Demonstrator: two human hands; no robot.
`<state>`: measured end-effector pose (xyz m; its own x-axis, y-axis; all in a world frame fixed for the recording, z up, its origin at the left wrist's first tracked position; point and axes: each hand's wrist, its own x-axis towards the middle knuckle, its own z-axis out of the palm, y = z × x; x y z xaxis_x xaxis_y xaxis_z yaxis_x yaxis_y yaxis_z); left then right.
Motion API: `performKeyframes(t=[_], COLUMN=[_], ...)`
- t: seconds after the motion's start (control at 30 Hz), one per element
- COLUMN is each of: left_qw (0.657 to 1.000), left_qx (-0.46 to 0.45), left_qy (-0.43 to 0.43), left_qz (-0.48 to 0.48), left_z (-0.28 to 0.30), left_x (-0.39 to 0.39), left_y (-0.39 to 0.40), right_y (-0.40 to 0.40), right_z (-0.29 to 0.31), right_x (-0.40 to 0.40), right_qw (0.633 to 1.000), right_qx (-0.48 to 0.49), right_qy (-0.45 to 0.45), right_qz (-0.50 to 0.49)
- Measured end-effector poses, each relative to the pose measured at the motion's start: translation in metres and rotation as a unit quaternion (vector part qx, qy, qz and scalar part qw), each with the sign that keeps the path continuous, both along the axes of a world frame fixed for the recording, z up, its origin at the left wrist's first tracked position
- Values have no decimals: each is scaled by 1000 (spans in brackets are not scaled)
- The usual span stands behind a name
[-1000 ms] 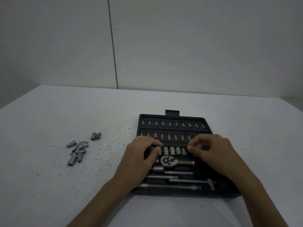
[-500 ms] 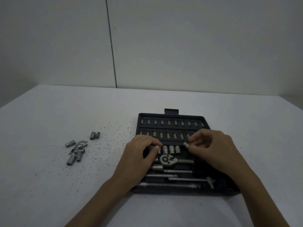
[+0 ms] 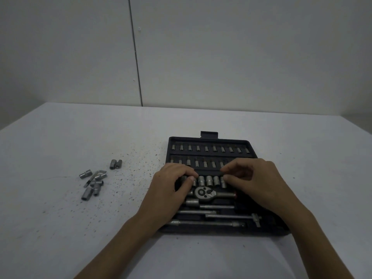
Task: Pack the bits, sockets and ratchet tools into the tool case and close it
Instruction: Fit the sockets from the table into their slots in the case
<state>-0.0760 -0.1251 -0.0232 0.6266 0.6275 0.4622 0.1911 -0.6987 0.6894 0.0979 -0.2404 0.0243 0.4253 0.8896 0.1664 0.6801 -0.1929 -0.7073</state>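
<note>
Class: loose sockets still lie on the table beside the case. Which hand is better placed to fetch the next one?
Left. The loose sockets lie on the left hand's side; the right hand would cross the tool case.

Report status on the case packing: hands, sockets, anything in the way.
Left hand and right hand both over the socket row in the open tool case. Loose sockets remain on the table. Nothing blocking.

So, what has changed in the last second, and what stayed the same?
The right hand lifted a small socket out of the row, then brought it back down; its fingertips now pinch it at the row's right end. The left hand stayed on the left sockets; the tool case, ratchet and loose sockets did not move.
</note>
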Motion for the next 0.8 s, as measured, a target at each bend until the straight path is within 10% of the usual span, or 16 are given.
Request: performKeyframes(t=[0.8], left_qw=[1000], left_qx=[8], left_qy=[4], left_qz=[-1], left_z=[0], left_x=[0], left_y=[0], right_y=[-3], right_z=[-2], right_x=[6], right_qw=[999], right_qx=[-38], right_qy=[-2], right_qz=[5])
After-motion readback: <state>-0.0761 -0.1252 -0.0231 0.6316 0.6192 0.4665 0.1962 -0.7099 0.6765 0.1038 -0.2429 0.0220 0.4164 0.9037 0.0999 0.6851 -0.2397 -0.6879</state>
